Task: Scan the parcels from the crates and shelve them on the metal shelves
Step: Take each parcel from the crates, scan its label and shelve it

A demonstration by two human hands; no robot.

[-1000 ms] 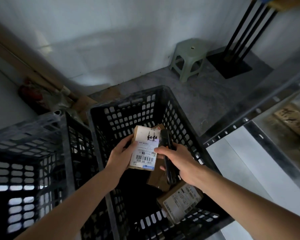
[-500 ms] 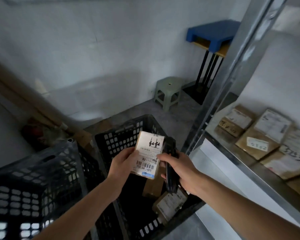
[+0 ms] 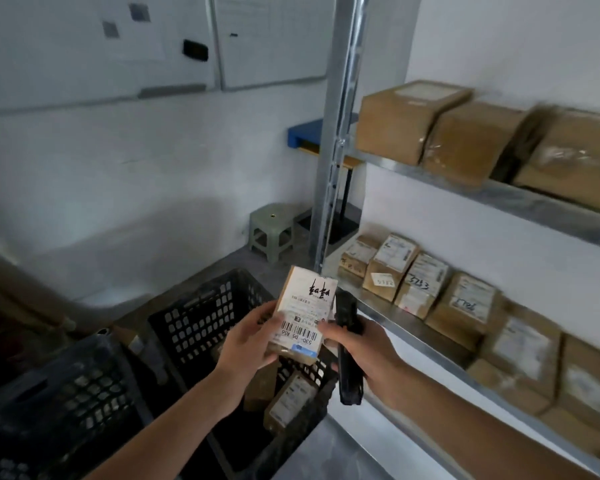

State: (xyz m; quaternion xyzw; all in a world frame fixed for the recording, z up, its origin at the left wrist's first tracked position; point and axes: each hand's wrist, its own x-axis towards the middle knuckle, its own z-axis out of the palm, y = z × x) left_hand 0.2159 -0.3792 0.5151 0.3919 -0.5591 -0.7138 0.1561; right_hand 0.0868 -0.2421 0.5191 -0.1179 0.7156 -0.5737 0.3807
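My left hand (image 3: 246, 336) grips a small brown parcel (image 3: 303, 315) with a white barcode label, held upright above a black plastic crate (image 3: 201, 317). Right beside it my right hand (image 3: 364, 353) is closed on a black handheld scanner (image 3: 347, 348), its thumb touching the parcel's lower right corner. Two more labelled parcels (image 3: 290, 398) lie inside the crate below my hands. To the right runs the metal shelf (image 3: 413, 336) with a row of labelled parcels (image 3: 423, 289).
A second black crate (image 3: 59, 403) stands at lower left. The shelf upright (image 3: 336, 133) rises in the middle; an upper shelf (image 3: 520, 199) holds three larger boxes (image 3: 465, 136). A green stool (image 3: 272, 233) and a blue-topped stand (image 3: 309, 133) sit by the wall.
My view has lifted and swung right from the crate to the shelves. Both hands keep the parcel and scanner together, raised higher above the crate.
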